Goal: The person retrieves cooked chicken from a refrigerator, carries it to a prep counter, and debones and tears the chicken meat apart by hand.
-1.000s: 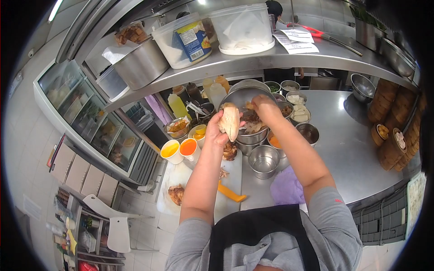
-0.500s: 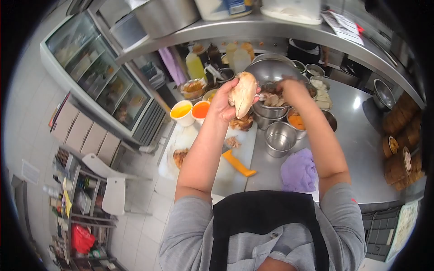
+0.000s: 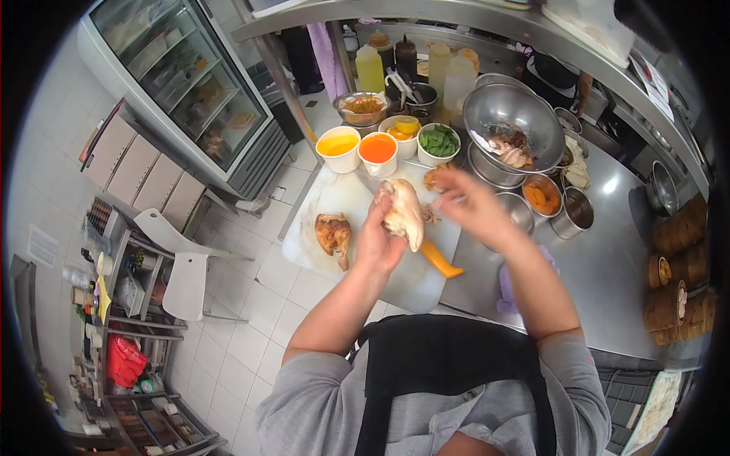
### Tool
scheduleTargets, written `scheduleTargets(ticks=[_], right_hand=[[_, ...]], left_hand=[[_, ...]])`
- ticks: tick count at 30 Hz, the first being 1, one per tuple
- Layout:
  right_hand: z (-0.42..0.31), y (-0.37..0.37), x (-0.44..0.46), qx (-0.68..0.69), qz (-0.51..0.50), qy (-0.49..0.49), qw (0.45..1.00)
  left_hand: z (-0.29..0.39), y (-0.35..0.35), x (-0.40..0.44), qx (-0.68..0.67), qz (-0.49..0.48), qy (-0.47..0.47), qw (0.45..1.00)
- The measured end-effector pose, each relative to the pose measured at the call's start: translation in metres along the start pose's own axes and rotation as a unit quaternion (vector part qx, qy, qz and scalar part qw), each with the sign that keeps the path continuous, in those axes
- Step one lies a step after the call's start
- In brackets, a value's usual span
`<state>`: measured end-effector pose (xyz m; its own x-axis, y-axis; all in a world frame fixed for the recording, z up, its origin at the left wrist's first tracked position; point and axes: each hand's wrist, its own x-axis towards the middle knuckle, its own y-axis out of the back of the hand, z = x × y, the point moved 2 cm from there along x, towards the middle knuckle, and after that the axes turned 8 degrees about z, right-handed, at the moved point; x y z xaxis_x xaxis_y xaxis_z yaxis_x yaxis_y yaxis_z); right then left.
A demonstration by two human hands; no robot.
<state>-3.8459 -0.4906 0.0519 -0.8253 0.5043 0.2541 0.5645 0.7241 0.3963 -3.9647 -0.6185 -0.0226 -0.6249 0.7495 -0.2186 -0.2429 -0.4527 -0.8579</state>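
Observation:
My left hand (image 3: 380,242) is wrapped around a pale cooked chicken breast (image 3: 404,216), raised above the white cutting board (image 3: 304,275). To the right of the meat, my right hand (image 3: 477,211) has its fingers apart and holds nothing; it is slightly blurred. A browned chicken leg (image 3: 332,235) lies on the left side of the board. Under my hands, a knife's yellow handle (image 3: 439,261) rests at the board's right edge, its blade hidden. Another browned piece of chicken (image 3: 441,176) shows partly behind my right hand.
A large steel bowl (image 3: 487,114) with meat pieces sits at the back right. Tubs of yellow sauce (image 3: 338,146), orange sauce (image 3: 379,150) and green leaves (image 3: 439,142) line the board's far edge. A purple cloth (image 3: 508,292) lies near the front; bamboo steamers (image 3: 665,304) stand far right.
My right hand has left the bowl of meat and come back toward the chicken breast. My left hand, still holding the breast, has lowered over the board. The view has shifted.

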Motion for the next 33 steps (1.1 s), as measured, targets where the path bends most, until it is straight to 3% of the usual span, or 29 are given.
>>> scheduleTargets(ticks=[2,4,9,11,15,18,20,27,29,33], right_hand=[[0.006,-0.038,-0.011,0.006,-0.028,-0.030,0.999],[0.014,-0.066,-0.015,0.067,-0.031,-0.036,0.997],[0.018,-0.091,-0.018,0.121,0.002,-0.104,0.987],[0.019,-0.096,-0.021,0.134,-0.003,-0.084,0.987],[0.020,-0.103,-0.031,0.093,0.001,-0.099,0.991],[0.015,-0.104,-0.037,0.094,-0.002,-0.138,0.986],[0.016,-0.105,-0.041,0.125,0.021,-0.119,0.985],[0.022,-0.105,-0.043,0.090,0.057,-0.034,0.994],[0.017,-0.101,-0.046,-0.006,0.069,-0.044,0.997],[0.014,-0.096,-0.047,-0.052,0.061,-0.008,0.997]], left_hand=[[0.003,0.005,-0.016,-0.009,0.006,-0.001,1.000],[0.007,0.012,-0.024,-0.019,-0.064,0.020,0.998],[0.025,0.036,-0.028,-0.007,-0.109,0.060,0.992],[0.027,0.045,-0.027,0.128,-0.096,0.070,0.985],[0.023,0.057,-0.026,0.152,-0.083,0.107,0.979],[0.013,0.058,-0.029,0.169,-0.054,0.061,0.982],[0.013,0.053,-0.032,0.215,-0.058,0.005,0.975],[0.010,0.037,-0.048,0.253,-0.042,-0.055,0.965],[0.008,0.039,-0.048,0.326,-0.051,-0.103,0.938],[0.012,0.039,-0.053,0.433,-0.047,-0.130,0.891]])
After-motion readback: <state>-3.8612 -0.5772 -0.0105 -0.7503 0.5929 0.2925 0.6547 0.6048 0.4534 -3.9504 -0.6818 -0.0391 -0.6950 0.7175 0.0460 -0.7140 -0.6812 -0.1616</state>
